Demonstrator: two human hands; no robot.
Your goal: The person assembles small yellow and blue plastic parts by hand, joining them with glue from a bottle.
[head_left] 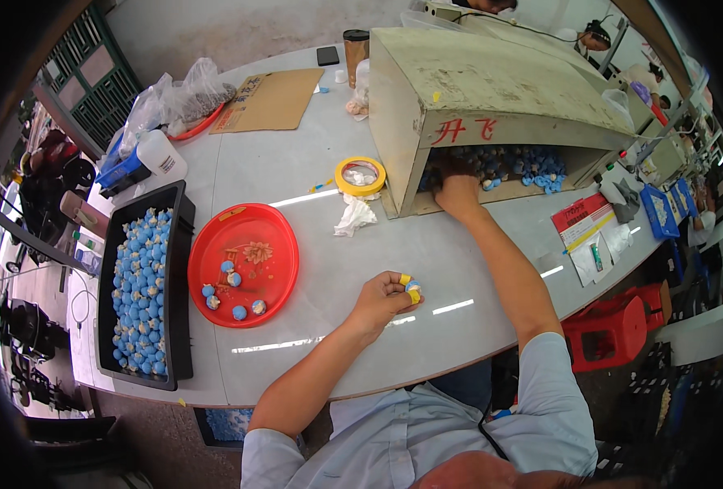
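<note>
My left hand (382, 303) is above the middle of the table, with yellow wraps on its fingertips. Between thumb and fingers it pinches a small blue-and-white ball-shaped piece (413, 287). My right hand (457, 192) reaches through the front opening of a beige metal box (492, 98); its fingers are hidden inside. Around it, many small blue pieces (544, 167) lie heaped in the box. To the left, a red round plate (251, 213) holds several blue balls with pale tops. Beside that plate, a black rectangular tray (184, 293) is filled with similar blue balls.
A roll of yellow tape (360, 177) and a crumpled tissue (355, 216) lie left of the box. Cardboard (270, 99), a phone (328, 55) and a brown cup (356, 57) are farther back. Red-and-yellow packets (583, 220) lie at right, near a red stool (606, 330).
</note>
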